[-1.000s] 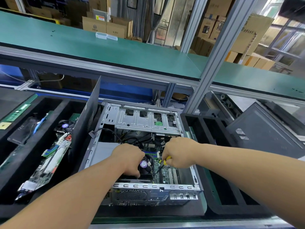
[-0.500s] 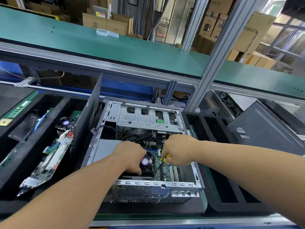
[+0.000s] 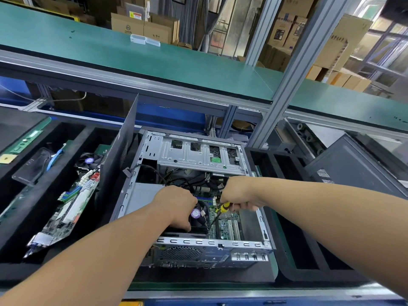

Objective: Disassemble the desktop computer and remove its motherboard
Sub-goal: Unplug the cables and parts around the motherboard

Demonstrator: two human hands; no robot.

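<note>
The left hand [image 3: 176, 206] covers most of the black round cooler fan with purple hub label [image 3: 197, 214]; how its fingers lie beneath is hidden. The right hand [image 3: 237, 194] conceals the upper handle of the yellow-and-black screwdriver [image 3: 221, 208], whose tip is too small to discern. Both forearms are cut off by the lower edge.

The right hand [image 3: 239, 194] now sits further from the left hand [image 3: 176, 206], baring more of the screwdriver [image 3: 221, 207] handle and shaft over the motherboard [image 3: 227, 226].
</note>
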